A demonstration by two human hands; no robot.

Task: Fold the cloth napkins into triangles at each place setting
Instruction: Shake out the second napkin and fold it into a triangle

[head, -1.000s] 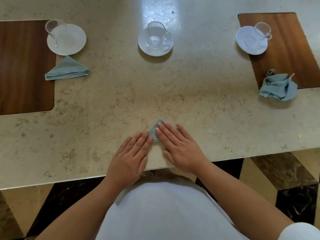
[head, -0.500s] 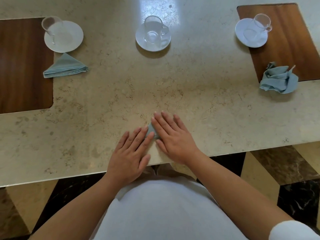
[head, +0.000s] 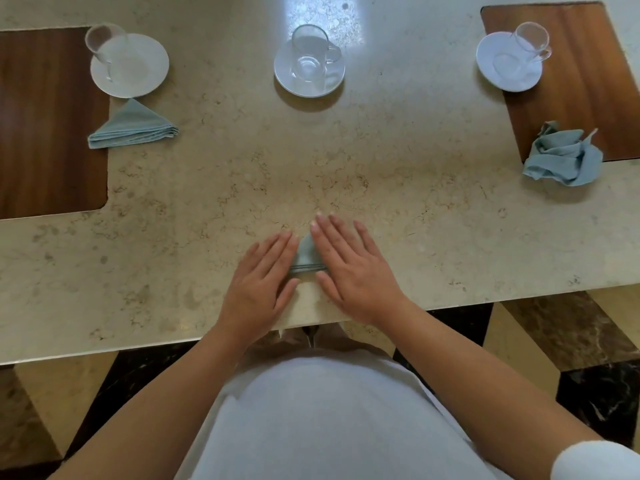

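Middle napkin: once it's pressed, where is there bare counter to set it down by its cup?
Bare stone lies between the hands and the middle saucer, flanked by the folded napkin and crumpled napkin. The middle napkin is pinned under the left hand and right hand; that front edge is crowded.

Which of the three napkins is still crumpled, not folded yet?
The crumpled napkin at the right setting, bunched at the wooden mat's corner. The left napkin is a finished triangle; the middle napkin lies flat under both hands.
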